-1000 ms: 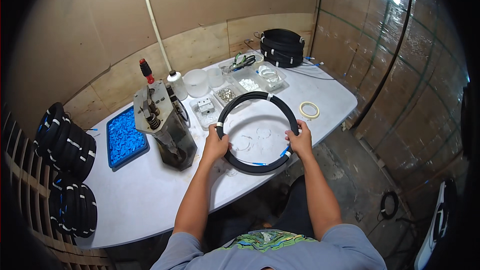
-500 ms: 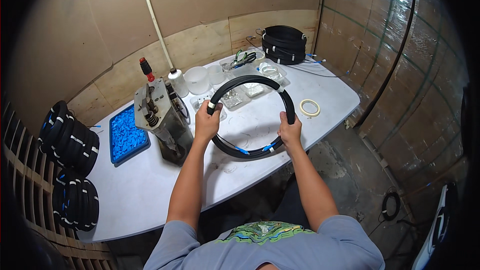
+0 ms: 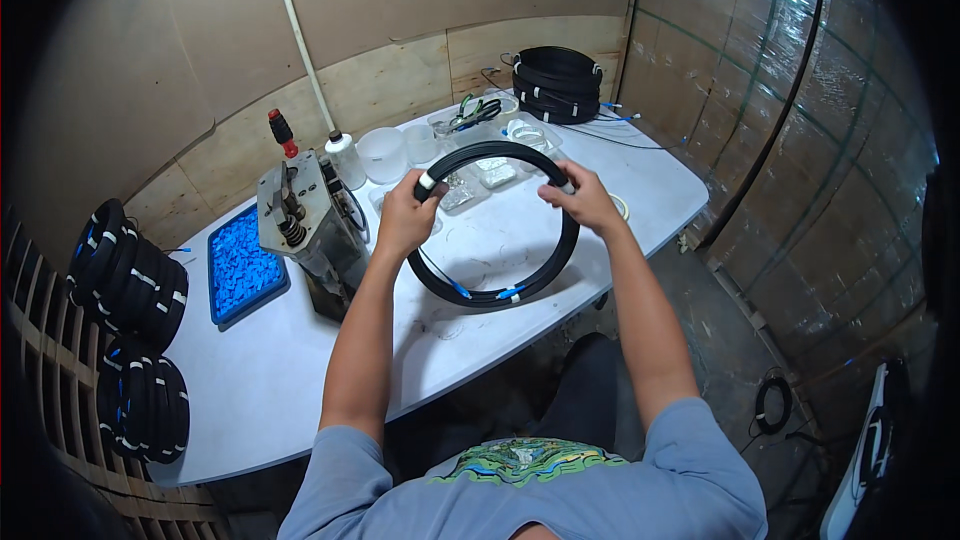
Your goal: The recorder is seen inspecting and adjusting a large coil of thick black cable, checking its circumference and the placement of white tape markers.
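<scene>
Both hands hold a black coil of cable (image 3: pixel 520 285), lifted and tilted above the white table (image 3: pixel 300 360). My left hand (image 3: pixel 405 215) grips its upper left part beside a white band. My right hand (image 3: pixel 580 198) grips the upper right part near another white band. Short blue ends show at the coil's lower edge. The coil hangs in front of me, its lower arc nearest to my body.
A grey metal machine with a red-knobbed lever (image 3: pixel 305 225) stands left of my hands. A blue tray of small blue parts (image 3: pixel 240 270), clear cups and boxes (image 3: pixel 385 153), a stack of black coils (image 3: pixel 556 83) at the back, more coils on a rack (image 3: pixel 125 275) at left.
The coil lay flat on the table a second ago. Both hands have lifted it, tilted it upright and shifted their grip toward its top.
</scene>
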The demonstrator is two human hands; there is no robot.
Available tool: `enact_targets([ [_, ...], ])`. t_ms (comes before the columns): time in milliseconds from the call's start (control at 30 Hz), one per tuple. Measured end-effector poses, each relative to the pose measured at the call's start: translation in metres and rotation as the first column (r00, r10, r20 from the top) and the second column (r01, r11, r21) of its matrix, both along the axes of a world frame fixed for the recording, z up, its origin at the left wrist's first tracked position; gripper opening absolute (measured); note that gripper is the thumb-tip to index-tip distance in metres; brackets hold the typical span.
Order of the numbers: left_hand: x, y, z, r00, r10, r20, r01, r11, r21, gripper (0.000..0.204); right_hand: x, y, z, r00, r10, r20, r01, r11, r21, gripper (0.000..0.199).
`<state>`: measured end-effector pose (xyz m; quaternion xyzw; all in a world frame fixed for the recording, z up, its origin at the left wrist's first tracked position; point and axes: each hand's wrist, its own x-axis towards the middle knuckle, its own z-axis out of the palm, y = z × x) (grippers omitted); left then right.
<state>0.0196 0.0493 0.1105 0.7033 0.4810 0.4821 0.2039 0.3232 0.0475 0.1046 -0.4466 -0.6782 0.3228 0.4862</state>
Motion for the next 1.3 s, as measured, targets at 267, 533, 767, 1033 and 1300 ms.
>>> enact_targets([
  [267,0.024,-0.004,0.066,0.932,-0.085,-0.352,0.139,0.982,0.132,0.024,-0.036,0.008,0.047,0.927,-0.143,0.346,0.107,0.987,0.120,0.022],
  [533,0.020,-0.004,0.077,0.903,-0.218,-0.370,0.248,0.968,0.034,0.036,-0.022,0.011,0.000,0.947,-0.298,0.120,0.281,0.949,0.144,0.021],
  [767,0.010,0.009,0.048,0.935,-0.270,-0.230,0.307,0.941,0.142,0.031,-0.003,-0.001,0.001,0.981,0.062,-0.185,-0.051,0.997,0.066,0.044],
  [1033,0.020,0.002,0.055,0.936,-0.250,-0.247,0.283,0.953,0.108,0.032,-0.010,-0.011,0.001,0.988,-0.154,0.008,0.149,0.968,0.200,0.047],
  [1300,0.034,0.007,0.055,0.924,-0.149,-0.352,0.220,0.960,0.172,0.031,-0.010,-0.005,0.015,0.969,-0.248,0.000,0.225,0.878,0.422,0.033],
])
